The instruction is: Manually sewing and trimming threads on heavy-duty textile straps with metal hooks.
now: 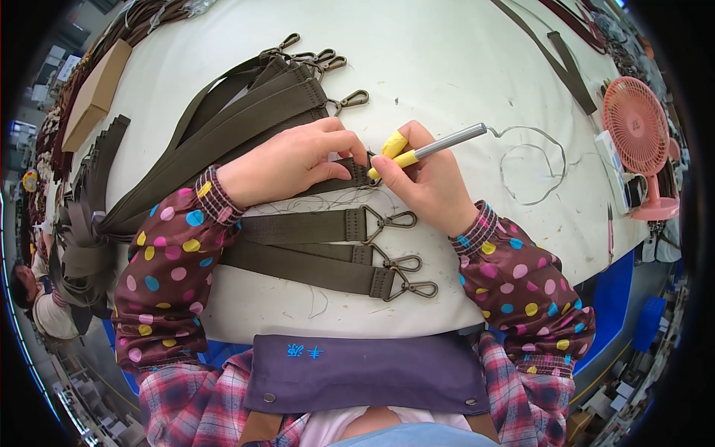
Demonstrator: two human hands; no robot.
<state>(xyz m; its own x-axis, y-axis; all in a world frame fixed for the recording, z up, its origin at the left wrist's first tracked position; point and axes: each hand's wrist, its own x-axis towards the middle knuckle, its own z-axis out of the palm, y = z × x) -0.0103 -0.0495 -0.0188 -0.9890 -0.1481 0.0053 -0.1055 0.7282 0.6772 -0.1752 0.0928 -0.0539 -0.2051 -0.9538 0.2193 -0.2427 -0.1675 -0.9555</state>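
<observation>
My left hand (294,160) is closed, thumb and fingers gripping the stitched end of a dark olive webbing strap (359,173) by its metal fitting, which is mostly hidden. Facing it, my right hand (439,190) pinches a yellow-and-grey pen-shaped tool (453,138), its yellow end at the strap end and a thin grey cord (555,145) trailing from the other. A yellow cover (393,144) wraps one right fingertip. Below lie more straps (298,226) with metal swivel hooks (401,219). Beyond my left hand, a bundle of similar straps (246,112) fans out, hooks pointing away.
A pink fan (637,127) stands at the right edge beside a white power strip (612,167). A cardboard box (97,93) sits far left, near a hanging strap bunch (86,223). Loose threads (320,201) lie on the white table (447,67). Another person (48,305) is at far left.
</observation>
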